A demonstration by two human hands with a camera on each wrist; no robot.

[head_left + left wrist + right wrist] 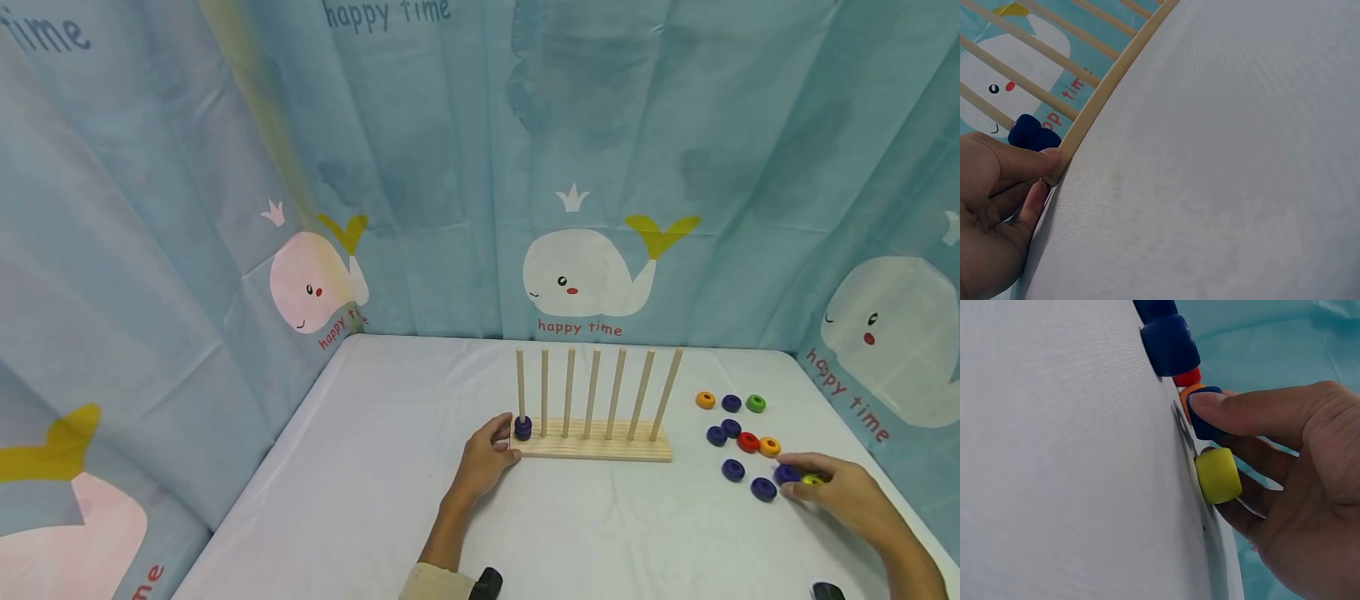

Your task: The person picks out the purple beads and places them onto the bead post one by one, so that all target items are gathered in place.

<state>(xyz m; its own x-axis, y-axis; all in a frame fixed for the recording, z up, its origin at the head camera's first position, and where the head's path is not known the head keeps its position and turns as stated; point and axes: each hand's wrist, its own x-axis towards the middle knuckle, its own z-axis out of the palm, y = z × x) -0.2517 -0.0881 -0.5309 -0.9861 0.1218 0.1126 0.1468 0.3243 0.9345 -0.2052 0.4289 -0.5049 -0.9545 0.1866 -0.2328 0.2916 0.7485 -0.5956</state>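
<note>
My left hand point(482, 457) grips the left end of a wooden peg rack point(592, 450), which has several upright pegs. In the left wrist view, thumb and finger pinch the corner of its base point(1094, 115). Two dark blue beads point(522, 428) are stacked on the leftmost peg. Off to the right, my right hand point(847, 492) pinches a blue bead point(1205, 419) between thumb and fingers. A yellow-green bead point(1219, 475) lies on the cloth just under that hand, close to its fingers.
Loose beads lie right of the rack: several blue ones point(733, 470), a red point(747, 442), orange ones point(705, 401) and a green point(756, 404). A white cloth point(360, 500) covers the table. Behind it hangs a blue whale-print curtain point(435, 250).
</note>
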